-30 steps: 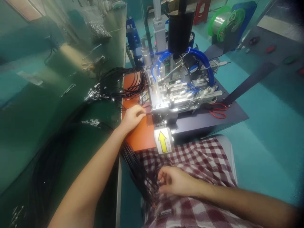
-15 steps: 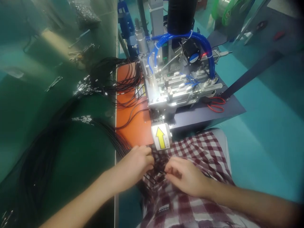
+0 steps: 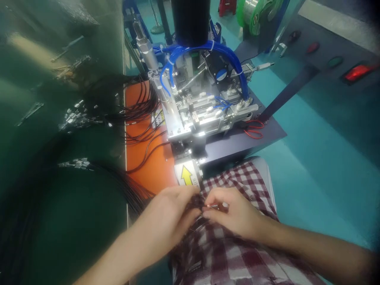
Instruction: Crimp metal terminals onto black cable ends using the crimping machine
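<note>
My left hand [image 3: 173, 211] is closed over my lap, its fingertips almost meeting those of my right hand. What the left fingers hold is hidden behind them and blurred. My right hand [image 3: 234, 213] pinches a thin cable end [image 3: 210, 206] with a small bright tip between thumb and forefinger. Below the hands, dark cable strands lie across the red-and-white checked cloth [image 3: 219, 253], smeared by motion. To the left, a bundle of black cables [image 3: 118, 178] with silvery metal ends [image 3: 78, 163] runs over the green table edge toward my left wrist.
A metal machine [image 3: 202, 114] with blue tubes stands ahead, beside an orange plate [image 3: 148, 158] with black cables on it. A yellow-arrow label [image 3: 186, 174] marks its near part. More metal-tipped cables [image 3: 78, 114] lie on the green table [image 3: 86, 229]. A green spool [image 3: 251, 16] stands behind.
My hands have come together, the left moving toward the right until the fingertips nearly touch. The view has turned to the right, so the machine and table appear further left.
</note>
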{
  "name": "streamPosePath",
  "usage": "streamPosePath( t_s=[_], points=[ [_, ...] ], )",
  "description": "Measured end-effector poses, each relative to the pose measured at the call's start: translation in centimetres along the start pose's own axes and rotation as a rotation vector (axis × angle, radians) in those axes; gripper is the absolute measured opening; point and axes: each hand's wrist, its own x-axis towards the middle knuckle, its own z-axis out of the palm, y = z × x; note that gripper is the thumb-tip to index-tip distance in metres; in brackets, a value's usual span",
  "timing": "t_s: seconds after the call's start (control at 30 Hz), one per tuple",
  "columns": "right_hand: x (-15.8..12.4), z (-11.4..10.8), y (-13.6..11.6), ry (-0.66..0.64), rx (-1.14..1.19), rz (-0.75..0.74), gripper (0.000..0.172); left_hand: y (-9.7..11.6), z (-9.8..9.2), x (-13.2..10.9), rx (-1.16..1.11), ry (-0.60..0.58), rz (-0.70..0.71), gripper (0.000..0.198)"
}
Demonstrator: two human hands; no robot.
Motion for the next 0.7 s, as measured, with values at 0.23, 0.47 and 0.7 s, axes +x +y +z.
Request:
streamPosePath(
  t_s=[0.23,0.47,0.7],
  points=[
    [1.4,-2.9,-1.9,0.053,0.059,-0.005,0.009,-0.1,1.3,1.8,-0.341,0.161,-0.085,0.013],
    [2.6,-3.0,-2.1,0.137,0.049,-0.075,0.007,-1.0,2.4,2.5,-0.557,0.341,-0.216,0.017],
    [3.5,-1.8,-2.9,0.138,0.136,-0.098,0.007,-1.2,2.4,2.3,-0.608,0.421,-0.262,0.016]
  ],
)
